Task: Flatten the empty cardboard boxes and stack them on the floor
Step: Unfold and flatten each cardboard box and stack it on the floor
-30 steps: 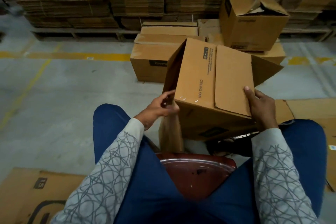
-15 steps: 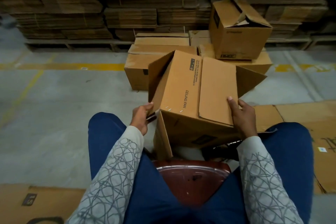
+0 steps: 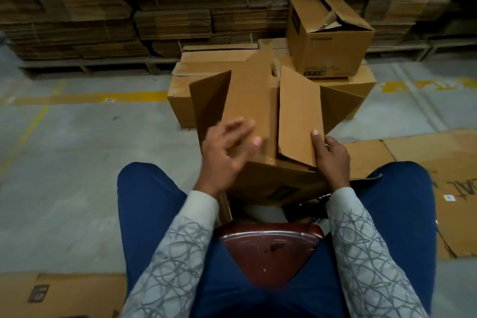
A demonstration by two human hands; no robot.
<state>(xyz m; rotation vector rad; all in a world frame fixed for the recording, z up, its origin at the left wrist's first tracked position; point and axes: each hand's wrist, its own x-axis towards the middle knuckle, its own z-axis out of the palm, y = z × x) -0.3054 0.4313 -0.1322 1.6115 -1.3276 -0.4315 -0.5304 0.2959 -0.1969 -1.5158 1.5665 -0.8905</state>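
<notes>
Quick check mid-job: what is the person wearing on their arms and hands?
Both arms wear long sleeves, left sleeve and right sleeve, light grey with a darker grey scribbled-line pattern, ending at the wrists. The left hand and right hand are bare, no gloves; no watch or ring shows, though the left hand is motion-blurred.

Dim, warm light; the left hand [image 3: 227, 152] smears with motion blur; wide-angle bending at the edges; far stacked cardboard [image 3: 77, 8] sits in soft shadow.

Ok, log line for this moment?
box: unflattened, flaps open | left hand: blurred, over one flap | right hand: pinches other flap
</notes>
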